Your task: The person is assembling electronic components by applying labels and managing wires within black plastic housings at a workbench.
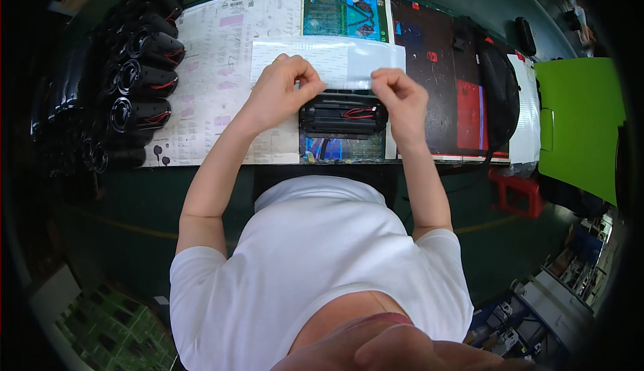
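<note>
White sheet [349,62], hands [285,89] [406,102] at its near edge, black housing [325,116]

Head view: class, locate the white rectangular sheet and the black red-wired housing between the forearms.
White rectangular sheet [329,60], head view: near middle.
Black red-wired housing [329,117], head view: casing left of wires.

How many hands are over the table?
2: the left hand is at the lower left part of the white sheet, and the right hand is by its lower right corner. Both hands show, though some fingers are partly hidden.
</note>
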Available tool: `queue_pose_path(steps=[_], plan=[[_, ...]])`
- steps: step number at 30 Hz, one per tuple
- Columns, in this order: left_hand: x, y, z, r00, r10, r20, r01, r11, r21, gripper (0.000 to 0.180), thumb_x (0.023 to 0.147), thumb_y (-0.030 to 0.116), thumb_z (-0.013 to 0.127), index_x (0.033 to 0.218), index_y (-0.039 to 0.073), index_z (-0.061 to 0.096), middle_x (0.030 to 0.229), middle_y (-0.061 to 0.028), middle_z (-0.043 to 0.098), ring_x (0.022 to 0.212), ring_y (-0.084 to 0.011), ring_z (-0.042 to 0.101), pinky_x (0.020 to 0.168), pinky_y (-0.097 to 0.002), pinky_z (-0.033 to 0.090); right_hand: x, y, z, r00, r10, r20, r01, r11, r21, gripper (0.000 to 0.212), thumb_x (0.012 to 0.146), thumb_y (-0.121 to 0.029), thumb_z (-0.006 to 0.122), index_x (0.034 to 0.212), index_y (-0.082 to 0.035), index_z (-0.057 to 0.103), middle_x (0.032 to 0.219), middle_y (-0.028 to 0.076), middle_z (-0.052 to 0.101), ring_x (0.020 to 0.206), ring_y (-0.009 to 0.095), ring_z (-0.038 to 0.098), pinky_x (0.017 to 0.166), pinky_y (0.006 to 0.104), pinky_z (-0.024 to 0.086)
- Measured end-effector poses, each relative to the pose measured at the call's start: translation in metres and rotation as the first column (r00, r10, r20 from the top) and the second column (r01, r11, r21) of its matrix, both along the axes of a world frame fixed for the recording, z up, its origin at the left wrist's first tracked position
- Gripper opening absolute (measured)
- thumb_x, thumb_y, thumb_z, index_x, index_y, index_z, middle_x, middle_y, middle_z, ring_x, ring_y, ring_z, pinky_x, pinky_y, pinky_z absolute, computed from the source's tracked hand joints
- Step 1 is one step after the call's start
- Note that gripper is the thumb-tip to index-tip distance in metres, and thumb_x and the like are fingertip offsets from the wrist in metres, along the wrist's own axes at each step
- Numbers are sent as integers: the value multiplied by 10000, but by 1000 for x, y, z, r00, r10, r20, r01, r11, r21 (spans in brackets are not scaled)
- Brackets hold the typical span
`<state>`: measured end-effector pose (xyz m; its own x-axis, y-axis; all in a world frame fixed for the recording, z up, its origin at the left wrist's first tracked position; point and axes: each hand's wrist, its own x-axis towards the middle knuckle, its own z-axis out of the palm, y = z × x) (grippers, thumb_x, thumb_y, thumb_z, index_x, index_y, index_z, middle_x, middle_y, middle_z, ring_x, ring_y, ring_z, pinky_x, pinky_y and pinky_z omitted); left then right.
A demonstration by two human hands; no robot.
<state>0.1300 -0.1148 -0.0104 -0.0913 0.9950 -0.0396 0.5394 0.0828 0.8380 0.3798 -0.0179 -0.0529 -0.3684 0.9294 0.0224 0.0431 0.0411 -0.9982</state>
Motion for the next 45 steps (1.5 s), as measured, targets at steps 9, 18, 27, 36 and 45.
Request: queue_pose_path(steps=[9,18,27,36,45], plan=[[24,-32,3,934,28,-357,83,953,292,146,864,59,831,874,35,688,916,-108,621,953,-335,587,827,-448,531,9,-44,2,987,-100,125,28,878,478,88,897,41,778,938,-6,715,1067,101,747,980,213,724,890,325,558],[34,-34,-5,895,110,-433,93,902,422,192,825,35,844,867,37,656,907,-114,609,904,-324,636,717,-417,574,6,-46,-4,980,-157,126,44,776,629,139,864,75,791,935,-10,706,1047,116,741,928,254,729,804,345,574],[46,-37,-4,772,139,-621,118,928,354,213,890,105,809,936,4,627,964,-157,609,937,-329,660,737,-407,602,2,-44,8,930,-253,267,-45,643,764,158,849,66,795,936,-22,697,1017,121,748,885,311,731,747,387,587],[39,-38,1,891,122,-437,-20,973,231,322,869,114,866,1041,-13,626,1025,-167,625,996,-372,658,881,-459,568,9,-35,39,794,-200,575,-294,701,650,249,861,-51,848,949,-39,615,852,106,664,735,304,705,627,435,564],[30,-54,-22,984,-17,-175,71,949,308,722,736,118,955,1345,-28,595,1319,-194,596,1221,-415,609,1041,-478,533,-46,-28,61,667,-143,732,-696,231,679,196,823,-183,732,976,-103,637,856,45,645,860,224,684,756,368,505]])
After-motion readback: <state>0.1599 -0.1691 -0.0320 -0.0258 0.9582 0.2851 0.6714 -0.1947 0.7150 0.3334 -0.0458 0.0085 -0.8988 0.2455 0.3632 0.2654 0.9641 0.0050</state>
